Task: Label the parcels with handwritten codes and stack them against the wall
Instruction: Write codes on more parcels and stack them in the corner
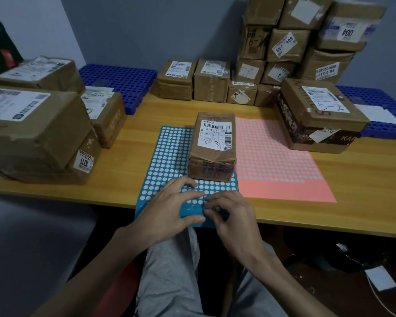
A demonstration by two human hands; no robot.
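A brown parcel stands on the wooden table, partly on a blue sticker sheet. Its white shipping label bears a handwritten "3-3". My left hand holds the sheet's near edge, which hangs over the table front, with fingers on top and thumb underneath. My right hand is right beside it, its curled fingertips pinching at the same lifted edge. What lies between those fingertips is hidden. No pen is in view. Labelled parcels are stacked against the grey wall at the back right.
A pink sticker sheet lies right of the parcel. A large taped box sits at the right and several big boxes crowd the left. Blue plastic grids lie behind. My legs are under the table front.
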